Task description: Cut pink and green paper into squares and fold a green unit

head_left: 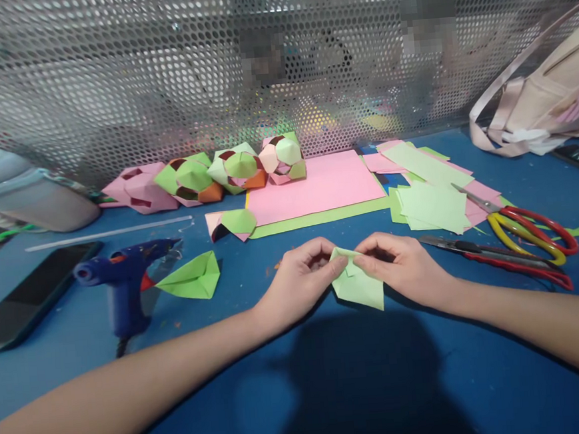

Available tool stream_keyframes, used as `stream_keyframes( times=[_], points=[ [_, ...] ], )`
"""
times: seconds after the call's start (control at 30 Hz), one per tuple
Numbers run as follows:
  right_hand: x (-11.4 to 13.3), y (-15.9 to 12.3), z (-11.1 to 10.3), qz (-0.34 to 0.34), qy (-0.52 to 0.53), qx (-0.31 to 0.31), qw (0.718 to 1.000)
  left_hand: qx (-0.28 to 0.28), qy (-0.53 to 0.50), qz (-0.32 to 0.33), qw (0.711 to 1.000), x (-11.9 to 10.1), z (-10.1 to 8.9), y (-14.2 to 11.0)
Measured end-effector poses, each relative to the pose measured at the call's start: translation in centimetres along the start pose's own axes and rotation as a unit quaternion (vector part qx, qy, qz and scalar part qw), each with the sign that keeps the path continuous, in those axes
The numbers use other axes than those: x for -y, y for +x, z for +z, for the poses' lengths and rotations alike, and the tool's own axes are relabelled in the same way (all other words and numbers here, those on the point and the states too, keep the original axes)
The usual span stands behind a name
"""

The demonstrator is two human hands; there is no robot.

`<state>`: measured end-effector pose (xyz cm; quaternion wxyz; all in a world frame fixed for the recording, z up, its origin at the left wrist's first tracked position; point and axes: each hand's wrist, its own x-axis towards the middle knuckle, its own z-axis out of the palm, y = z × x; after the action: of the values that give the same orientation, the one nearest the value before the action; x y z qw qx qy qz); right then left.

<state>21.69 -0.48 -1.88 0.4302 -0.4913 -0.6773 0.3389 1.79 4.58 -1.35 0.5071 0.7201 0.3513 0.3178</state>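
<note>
A pale green piece of paper (359, 290), with folds along its upper part, is pinched between both hands just above the blue table. My left hand (306, 272) grips its upper left corner, thumb on top and fingers curled behind. On the other side, my right hand (401, 265) presses its thumb on the paper's upper right part, with its fingers bent underneath. Left of my hands lies a bright green folded paper piece (194, 278), touching the tip area of a blue glue gun (129, 283). A green and pink folded piece (232, 225) rests farther back.
Several folded paper balls (191, 178) line the perforated metal screen (157, 67). Pink sheets (317, 185) lie beside cut paper strips (433, 205). Two pairs of scissors (527, 252) sit at right, a phone (30, 297) at left. A bag (554, 82) stands back right; people show behind the screen.
</note>
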Motion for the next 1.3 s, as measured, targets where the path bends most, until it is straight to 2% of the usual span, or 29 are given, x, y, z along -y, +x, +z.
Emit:
stream_keyframes(
  times=[0.27,0.73,0.93,1.1,1.3],
  points=[
    [-0.17,0.07,-0.04,-0.022,-0.017,-0.018,0.999,0.014,0.006,0.013,1.000,-0.20,-0.03,0.05],
    [-0.04,-0.25,0.18,-0.079,-0.051,-0.044,0.995,-0.010,0.066,0.116,0.991,-0.39,0.15,-0.48],
    [-0.26,-0.20,0.28,-0.097,-0.080,-0.051,0.991,-0.044,0.080,0.121,0.988,-0.19,0.34,-0.61],
    [-0.52,-0.23,0.40,-0.173,-0.123,-0.058,0.976,-0.030,0.073,0.132,0.988,0.23,0.57,-0.64],
    [-0.28,-0.08,0.36,-0.126,-0.131,-0.070,0.981,-0.063,0.060,0.092,0.992,0.54,0.60,-0.51]
  ],
)
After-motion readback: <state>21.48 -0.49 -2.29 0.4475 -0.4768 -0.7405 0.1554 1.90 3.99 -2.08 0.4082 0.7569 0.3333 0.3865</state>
